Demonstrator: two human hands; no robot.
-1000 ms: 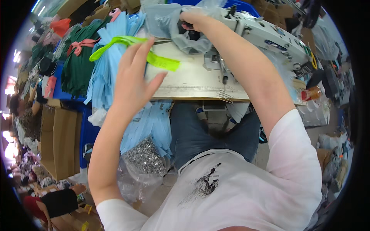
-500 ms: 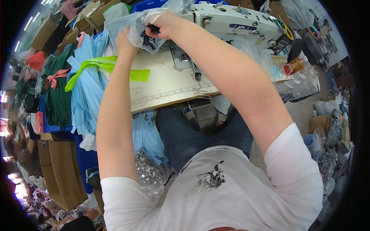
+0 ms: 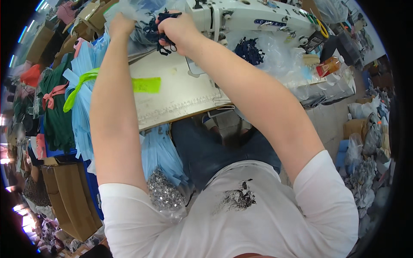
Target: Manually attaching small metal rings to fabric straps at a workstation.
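Note:
My right hand [image 3: 180, 32] is closed round a bunch of thin dark navy strips [image 3: 164, 46], whose ends stick out between and below the fingers. To its left, my left hand [image 3: 121, 25] has its fingers closed on the edge of a clear plastic bag [image 3: 137, 36]. The bag's mouth lies beside the bunch, and part of the bag runs out of the top of the picture. A second heap of dark navy strips [image 3: 249, 50] rests on clear plastic below the white sewing machine [image 3: 258, 19], to the right of my right forearm.
The pale sewing table [image 3: 172, 96] carries a yellow-green label [image 3: 146, 85] and a printed ruler. Light blue strips [image 3: 81, 112] and a tied dark green bundle [image 3: 60, 112] hang at the left. A bag of shiny silver pieces [image 3: 163, 191] and a cardboard box [image 3: 71, 198] stand lower down.
My left hand has moved left with the bag. My right hand now shows a larger bunch of navy strips outside the bag. The heap under the machine has come into view.

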